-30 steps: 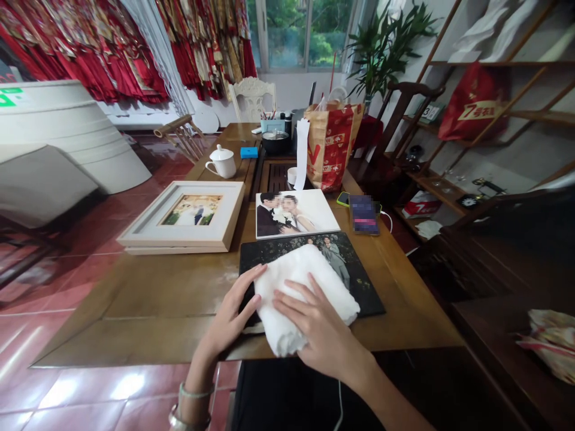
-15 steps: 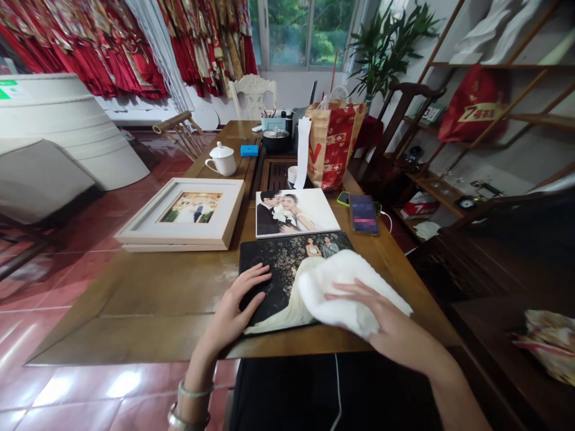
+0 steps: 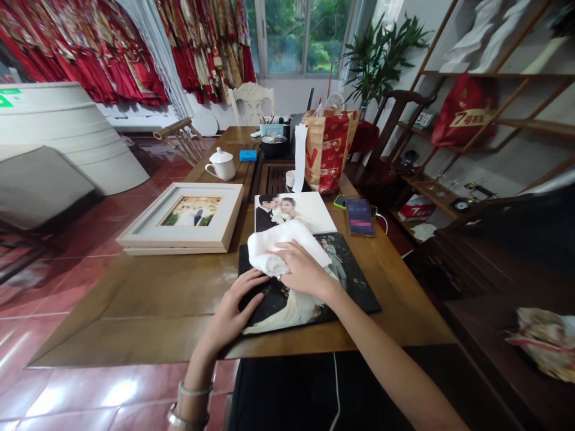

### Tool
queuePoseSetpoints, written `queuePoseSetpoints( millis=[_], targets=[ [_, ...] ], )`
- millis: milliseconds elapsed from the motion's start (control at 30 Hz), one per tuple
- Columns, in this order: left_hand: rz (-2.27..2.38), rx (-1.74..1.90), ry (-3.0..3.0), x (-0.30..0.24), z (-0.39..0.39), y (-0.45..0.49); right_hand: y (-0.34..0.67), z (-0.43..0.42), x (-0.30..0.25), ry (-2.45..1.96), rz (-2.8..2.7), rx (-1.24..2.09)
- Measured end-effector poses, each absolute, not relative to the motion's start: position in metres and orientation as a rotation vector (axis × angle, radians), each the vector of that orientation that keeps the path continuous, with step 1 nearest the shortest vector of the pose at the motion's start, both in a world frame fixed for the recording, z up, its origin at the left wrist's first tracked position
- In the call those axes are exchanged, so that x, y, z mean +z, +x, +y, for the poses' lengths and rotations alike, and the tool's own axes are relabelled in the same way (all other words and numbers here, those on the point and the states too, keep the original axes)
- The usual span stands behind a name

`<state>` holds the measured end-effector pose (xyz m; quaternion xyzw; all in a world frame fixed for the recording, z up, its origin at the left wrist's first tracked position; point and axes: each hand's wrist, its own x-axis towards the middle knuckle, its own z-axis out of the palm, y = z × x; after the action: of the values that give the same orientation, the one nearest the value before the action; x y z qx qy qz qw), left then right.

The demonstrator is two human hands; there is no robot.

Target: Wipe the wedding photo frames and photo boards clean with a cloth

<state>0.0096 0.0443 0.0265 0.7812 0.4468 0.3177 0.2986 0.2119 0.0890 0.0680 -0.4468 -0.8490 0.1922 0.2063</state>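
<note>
A dark photo panel (image 3: 359, 290) showing a couple and a long pale gown lies on the wooden table in front of me. On its left edge rests my left hand (image 3: 233, 308), fingers stretched out and holding nothing. My right hand (image 3: 300, 268) grips a folded white cloth (image 3: 291, 233) and presses it onto the panel's upper left part. The cloth hides part of the picture, and its far edge overlaps the near edge of a lighter photo panel (image 3: 321, 209) lying just beyond.
Stacked pale wood picture frames (image 3: 227, 236) lie at the left. Two phones, one a dark phone (image 3: 360, 224) and one a green-edged phone (image 3: 340, 201), are on the right. Farther back are a paper bag (image 3: 327, 155), a lidded white cup (image 3: 221, 164) and a blue box (image 3: 248, 155).
My right hand has swept the cloth from the panel's lower right to its upper left, uncovering the right side. My left hand stays in place.
</note>
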Motion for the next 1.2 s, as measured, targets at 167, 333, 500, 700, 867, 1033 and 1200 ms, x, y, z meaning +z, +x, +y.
queuePoseSetpoints(
  millis=[167,333,500,700,867,1033,1200],
  targets=[
    [1.144,0.839,2.058,0.026,0.045,0.009,0.233,0.050,0.063,-1.334,-2.254,0.548],
    [1.127,0.818,2.054,0.028,0.045,0.010,0.265,0.011,0.071,-1.440,-2.231,0.617],
    [1.126,0.810,2.070,0.028,0.045,0.009,0.268,0.038,0.083,-1.574,-2.213,0.661],
    [1.157,0.891,2.053,0.027,0.044,0.010,0.216,0.095,0.084,-1.523,-2.234,0.564],
    [1.357,1.162,1.913,0.023,0.042,0.008,0.205,0.060,0.069,-1.476,-2.190,0.515],
    [1.328,1.246,1.670,0.017,0.042,0.005,0.225,-0.009,0.064,-1.032,-2.395,0.716],
    [1.244,1.282,1.381,0.017,0.045,0.010,0.262,-0.044,0.068,-1.046,-2.393,0.920]
  ],
)
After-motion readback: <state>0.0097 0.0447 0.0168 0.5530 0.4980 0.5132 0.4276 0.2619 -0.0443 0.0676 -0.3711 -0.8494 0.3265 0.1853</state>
